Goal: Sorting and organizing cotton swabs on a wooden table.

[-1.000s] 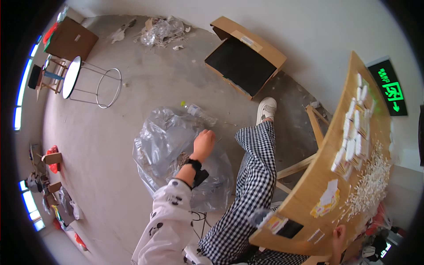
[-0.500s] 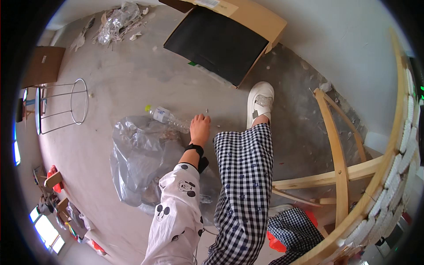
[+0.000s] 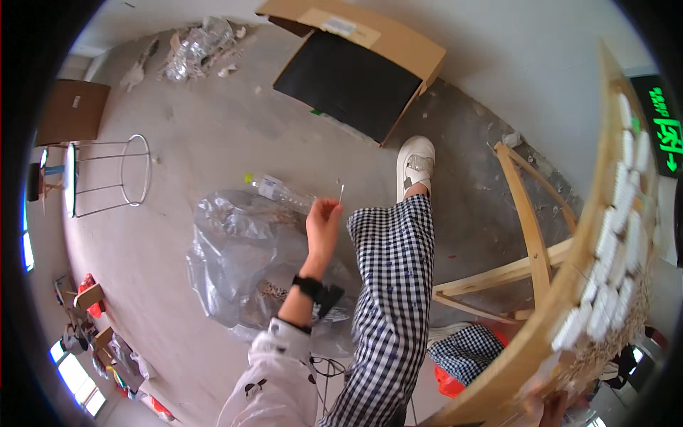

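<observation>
Grey floor (image 3: 235, 135), plastic bag (image 3: 231, 267) holding brown bits (image 3: 272, 290), left hand (image 3: 324, 224) pinching white stick (image 3: 341, 192)

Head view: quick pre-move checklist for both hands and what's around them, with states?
1. Left hand gripping the thin white stick: ok, pinched at the fingertips.
2. Clear plastic bottle upright: not ok, lying on its side.
3. Left hand clear of the grey plastic bag: cannot tell; forearm overlaps it in view, depth unclear.
4. Right hand grip: cannot tell, blurred at the lower edge.
5. White bundles on the wooden table: ok, grouped on top.
</observation>
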Demonstrator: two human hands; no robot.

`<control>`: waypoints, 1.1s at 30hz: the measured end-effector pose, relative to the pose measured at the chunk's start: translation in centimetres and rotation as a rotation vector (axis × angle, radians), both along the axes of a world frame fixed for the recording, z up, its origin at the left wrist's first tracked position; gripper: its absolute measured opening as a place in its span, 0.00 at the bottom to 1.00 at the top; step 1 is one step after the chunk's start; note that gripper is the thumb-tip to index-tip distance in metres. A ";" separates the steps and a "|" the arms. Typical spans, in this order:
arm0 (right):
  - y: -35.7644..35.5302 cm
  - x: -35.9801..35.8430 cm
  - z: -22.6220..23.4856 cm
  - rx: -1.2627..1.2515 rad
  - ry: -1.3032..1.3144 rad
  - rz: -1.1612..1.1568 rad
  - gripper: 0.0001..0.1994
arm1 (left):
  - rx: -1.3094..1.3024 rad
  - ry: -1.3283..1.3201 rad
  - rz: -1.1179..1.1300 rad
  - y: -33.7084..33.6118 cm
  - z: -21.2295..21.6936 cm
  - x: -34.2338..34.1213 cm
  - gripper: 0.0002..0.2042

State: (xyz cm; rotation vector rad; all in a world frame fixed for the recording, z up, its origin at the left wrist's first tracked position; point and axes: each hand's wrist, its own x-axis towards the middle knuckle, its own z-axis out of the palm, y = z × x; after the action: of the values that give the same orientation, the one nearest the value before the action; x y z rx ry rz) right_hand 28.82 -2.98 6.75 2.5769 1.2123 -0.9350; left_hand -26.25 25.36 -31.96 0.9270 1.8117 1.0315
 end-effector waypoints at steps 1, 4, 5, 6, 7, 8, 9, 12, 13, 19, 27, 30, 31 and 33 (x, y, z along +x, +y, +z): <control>-0.6 1.1 -0.8 0.024 0.002 -0.005 0.10 | 0.074 -0.282 0.103 -0.9 3.0 0.2 0.08; -1.9 2.4 -3.6 0.419 -0.043 0.072 0.08 | 0.035 -0.485 0.044 -4.2 14.3 0.2 0.12; -0.4 1.4 -4.5 0.526 -0.007 0.089 0.10 | 0.008 -0.574 0.042 -5.7 17.7 -0.1 0.12; 0.2 0.0 -5.2 0.621 -0.133 0.137 0.10 | -0.027 -0.677 0.029 -7.1 20.5 0.0 0.12; 0.6 -1.4 -5.1 0.712 -0.267 0.179 0.10 | -0.006 -0.681 0.006 -8.4 23.3 0.3 0.12; 1.6 -3.9 -3.7 0.732 -0.293 0.228 0.11 | 0.011 -0.740 -0.075 -10.0 26.0 0.3 0.11; 2.5 -7.0 -2.0 0.753 -0.338 0.271 0.13 | 0.029 -0.810 -0.170 -10.9 28.2 1.1 0.10; 2.6 -17.5 2.2 0.901 0.222 -0.068 0.12 | 0.015 -0.914 -0.419 -14.6 35.1 3.9 0.10; 2.3 -20.5 3.0 0.903 0.674 -0.248 0.14 | 0.017 -0.923 -0.459 -16.1 37.0 4.9 0.10; -0.9 -26.5 6.7 0.876 1.300 -0.352 0.12 | 0.197 -0.341 -0.971 -23.2 44.8 11.1 0.11; -6.7 -21.2 6.0 0.989 1.351 -0.768 0.11 | 0.522 0.061 -1.200 -28.1 46.3 18.1 0.12; -8.0 -20.1 5.2 1.041 1.353 -0.710 0.08 | 0.352 -0.019 -1.166 -28.4 46.1 19.9 0.12; -8.3 -19.9 5.1 1.050 1.255 -0.631 0.07 | 0.322 -0.004 -1.168 -28.4 45.8 20.5 0.11; -9.2 -18.7 3.6 1.027 1.248 -0.604 0.06 | 0.279 0.019 -1.177 -28.4 45.2 21.0 0.11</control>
State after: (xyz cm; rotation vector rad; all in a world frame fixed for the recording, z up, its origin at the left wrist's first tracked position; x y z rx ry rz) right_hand 10.09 -12.19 10.39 3.1327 1.2758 -3.0352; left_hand -5.21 -3.02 13.20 1.8289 0.8149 0.4781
